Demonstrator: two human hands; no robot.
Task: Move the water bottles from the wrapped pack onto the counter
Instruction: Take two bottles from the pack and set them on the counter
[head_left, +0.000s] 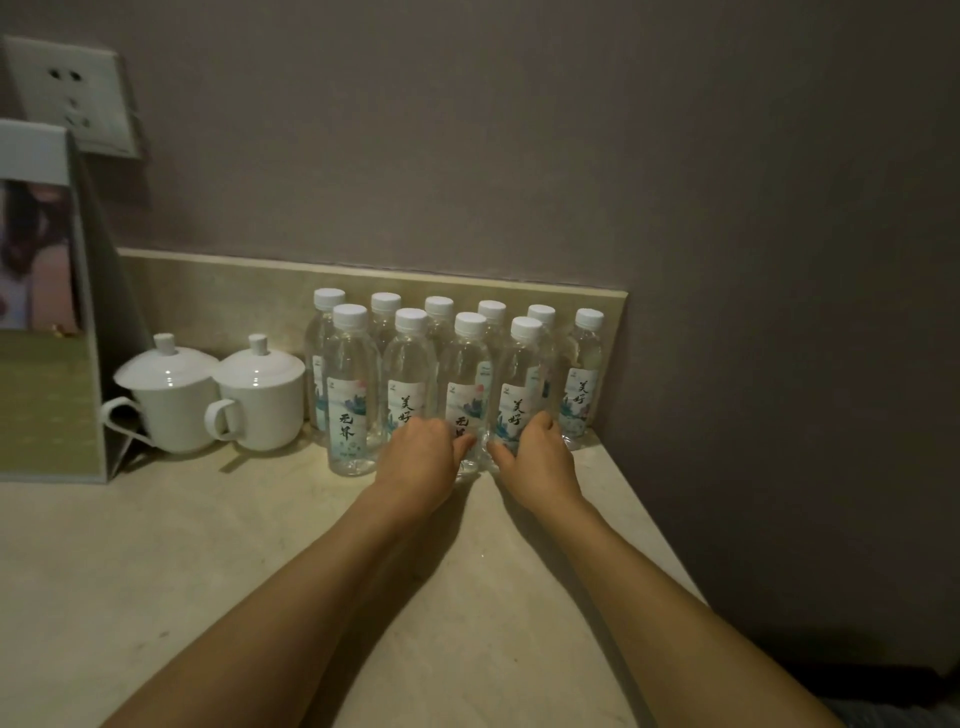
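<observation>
Several clear water bottles (353, 395) with white caps and printed labels stand upright in two rows on the beige counter (208, 561), against the back splash in the right corner. My left hand (421, 457) grips the lower part of the second front-row bottle (410, 364). My right hand (537, 457) grips the base of the front-row bottle furthest right (522, 374). A third front bottle (467, 374) stands between my hands, and both thumbs touch its base. No wrapped pack is in view.
Two white lidded cups (171, 395) (260, 395) stand left of the bottles. A standing card holder (47, 322) is at the far left, below a wall socket (72, 93). The counter ends at the wall on the right.
</observation>
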